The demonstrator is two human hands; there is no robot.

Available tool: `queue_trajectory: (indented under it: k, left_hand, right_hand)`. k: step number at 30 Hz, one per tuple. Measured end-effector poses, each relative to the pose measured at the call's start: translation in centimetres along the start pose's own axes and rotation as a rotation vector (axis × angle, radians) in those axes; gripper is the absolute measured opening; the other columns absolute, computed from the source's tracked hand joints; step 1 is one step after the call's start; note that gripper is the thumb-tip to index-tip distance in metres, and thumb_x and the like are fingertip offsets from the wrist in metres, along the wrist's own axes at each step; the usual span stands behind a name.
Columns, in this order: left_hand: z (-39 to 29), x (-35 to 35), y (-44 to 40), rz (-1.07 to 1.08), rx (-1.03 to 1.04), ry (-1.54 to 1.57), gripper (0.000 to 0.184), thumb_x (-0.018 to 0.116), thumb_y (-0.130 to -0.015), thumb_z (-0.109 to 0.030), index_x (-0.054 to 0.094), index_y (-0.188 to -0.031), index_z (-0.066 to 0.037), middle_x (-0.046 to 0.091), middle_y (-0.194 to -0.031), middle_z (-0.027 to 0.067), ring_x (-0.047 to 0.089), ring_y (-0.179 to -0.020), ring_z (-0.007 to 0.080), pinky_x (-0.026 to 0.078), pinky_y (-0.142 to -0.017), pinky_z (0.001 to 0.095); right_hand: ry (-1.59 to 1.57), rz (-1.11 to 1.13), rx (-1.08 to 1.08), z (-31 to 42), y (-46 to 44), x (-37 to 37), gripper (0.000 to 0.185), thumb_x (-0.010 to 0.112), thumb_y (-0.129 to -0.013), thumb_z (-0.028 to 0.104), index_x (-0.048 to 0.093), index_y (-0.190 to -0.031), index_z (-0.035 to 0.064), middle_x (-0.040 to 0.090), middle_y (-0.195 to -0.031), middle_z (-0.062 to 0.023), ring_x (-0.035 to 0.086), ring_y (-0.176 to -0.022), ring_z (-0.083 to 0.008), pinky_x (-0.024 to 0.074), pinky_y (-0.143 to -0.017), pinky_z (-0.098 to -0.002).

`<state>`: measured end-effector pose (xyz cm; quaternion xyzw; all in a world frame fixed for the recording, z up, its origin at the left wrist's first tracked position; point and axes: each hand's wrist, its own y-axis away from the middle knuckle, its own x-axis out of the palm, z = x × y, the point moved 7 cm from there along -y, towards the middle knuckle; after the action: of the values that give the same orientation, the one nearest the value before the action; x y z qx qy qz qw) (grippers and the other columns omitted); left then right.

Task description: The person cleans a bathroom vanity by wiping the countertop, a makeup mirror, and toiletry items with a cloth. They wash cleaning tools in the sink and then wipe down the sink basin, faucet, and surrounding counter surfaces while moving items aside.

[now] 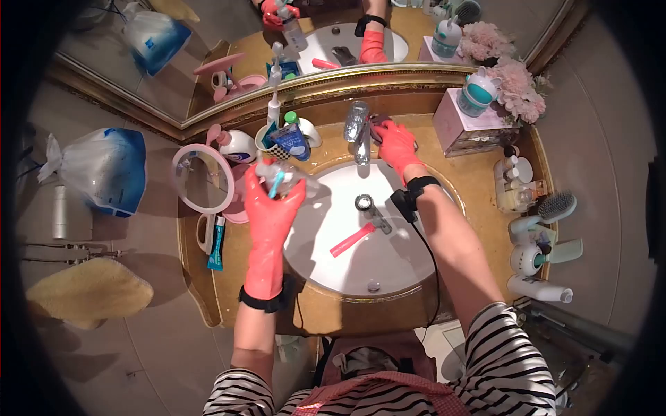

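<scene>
My left hand [267,208], in a pink rubber glove, is raised over the left rim of the sink [312,267]. Its fingers are closed around a clear plastic bottle [295,179], tipped sideways; a teal strip shows between them. My right hand [397,147], gloved the same way, is on the counter just right of the chrome faucet [361,135]. Under its fingers is something dark purple [379,127], mostly covered, perhaps a cloth or sponge. In the basin lies a pink-handled tool [352,240] with a grey head, near the round drain fitting [363,202].
Left on the counter are a pink round mirror [202,179], a cup of toothbrushes [272,142], a white bottle [237,147] and a toothpaste tube [216,244]. At right stand a tissue box [468,132], flowers [520,90], a cosmetics tray [517,187] and hairbrush [557,206]. A gilt-framed mirror [291,90] spans the back.
</scene>
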<state>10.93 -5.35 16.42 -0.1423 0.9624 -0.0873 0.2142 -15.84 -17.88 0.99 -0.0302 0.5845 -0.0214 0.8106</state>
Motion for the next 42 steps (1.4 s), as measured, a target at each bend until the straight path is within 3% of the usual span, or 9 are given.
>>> queue_trajectory:
  k: [5,7,11,17,23,29,33,38,42]
  left_hand:
    - [-4.0,6.0,-0.8,0.204,0.048,0.048,0.062,0.079,-0.068,-0.026,0.047,-0.118,-0.005,0.062,-0.103,0.0126,0.063,-0.093,0.0226,0.05,-0.082,0.0346]
    - [-5.9,8.9,-1.1,0.197,0.147,-0.053,0.065,0.078,-0.067,-0.028,0.047,-0.12,-0.006,0.063,-0.1,0.0151,0.064,-0.09,0.0266,0.05,-0.082,0.0358]
    - [-8.2,15.6,-2.0,0.277,0.201,-0.179,0.07,0.075,-0.07,-0.033,0.044,-0.124,-0.002,0.061,-0.111,0.0208,0.064,-0.098,0.0331,0.049,-0.084,0.0398]
    - [-6.2,25.6,-4.9,0.337,0.059,-0.285,0.069,0.074,-0.071,-0.033,0.042,-0.126,-0.008,0.056,-0.119,0.0215,0.06,-0.103,0.0376,0.049,-0.085,0.0449]
    - [-1.8,28.8,-5.9,0.14,0.122,-0.263,0.068,0.078,-0.07,-0.032,0.047,-0.125,-0.006,0.054,-0.12,0.02,0.058,-0.106,0.0388,0.049,-0.085,0.0446]
    - [-2.8,28.1,-3.7,0.128,0.199,-0.232,0.076,0.08,-0.07,-0.028,0.042,-0.13,0.001,0.045,-0.129,0.0203,0.048,-0.119,0.0366,0.043,-0.096,0.0418]
    - [-3.1,25.0,2.5,0.07,0.495,-0.124,0.051,0.064,-0.085,-0.016,0.041,-0.127,0.003,0.045,-0.122,0.0253,0.046,-0.112,0.0419,0.038,-0.097,0.0443]
    - [4.7,27.9,4.1,0.248,0.156,-0.286,0.039,0.054,-0.089,-0.008,0.044,-0.124,0.007,0.056,-0.103,0.0217,0.055,-0.095,0.0334,0.044,-0.084,0.04]
    - [5.4,32.3,4.0,0.477,-0.458,0.418,0.038,0.055,-0.09,-0.006,0.045,-0.125,0.006,0.061,-0.09,0.0111,0.061,-0.08,0.0178,0.049,-0.07,0.028]
  right_hand:
    - [0.021,0.131,-0.176,0.5,3.9,-1.4,0.039,0.062,-0.073,0.008,0.067,-0.11,0.0215,0.058,-0.12,-0.0052,0.055,-0.106,-0.0302,0.0463,-0.087,-0.0399]
    - [-0.283,0.619,-0.095,0.2,6.6,1.2,0.039,0.058,-0.071,0.002,0.069,-0.105,0.0169,0.062,-0.114,-0.0084,0.058,-0.105,-0.0313,0.0485,-0.087,-0.0381]
    - [-0.53,0.188,-0.117,-3.0,13.0,0.0,0.038,0.056,-0.074,0.002,0.066,-0.11,0.0075,0.063,-0.111,-0.0144,0.062,-0.099,-0.0289,0.0503,-0.083,-0.0356]
    - [-0.975,0.13,0.346,-7.6,22.0,-7.3,0.039,0.056,-0.079,0.006,0.06,-0.118,0.0025,0.062,-0.11,-0.0151,0.061,-0.102,-0.0254,0.0474,-0.088,-0.0336]
    - [-0.38,-0.406,0.169,-13.3,26.3,-12.4,0.042,0.062,-0.073,0.006,0.062,-0.115,0.0055,0.061,-0.116,-0.0169,0.058,-0.103,-0.0332,0.0455,-0.093,-0.0377]
    - [-0.133,-0.32,0.194,-16.8,28.2,-9.2,0.055,0.068,-0.07,0.008,0.055,-0.123,0.0101,0.052,-0.129,-0.0163,0.048,-0.115,-0.0413,0.0422,-0.097,-0.0466]
    - [-0.03,-0.484,0.025,-16.0,28.5,-8.6,0.061,0.068,-0.07,0.012,0.05,-0.129,0.0136,0.049,-0.13,-0.0123,0.048,-0.117,-0.0373,0.0436,-0.094,-0.0463]
    - [-0.018,-0.442,0.066,-15.7,28.3,-9.1,0.061,0.068,-0.07,0.015,0.05,-0.129,0.0148,0.05,-0.13,-0.0103,0.048,-0.119,-0.0346,0.0442,-0.092,-0.0459]
    - [-0.038,-0.464,0.06,-15.9,28.4,-9.0,0.06,0.068,-0.07,0.015,0.052,-0.128,0.0146,0.051,-0.131,-0.0103,0.049,-0.118,-0.0347,0.0446,-0.092,-0.0455]
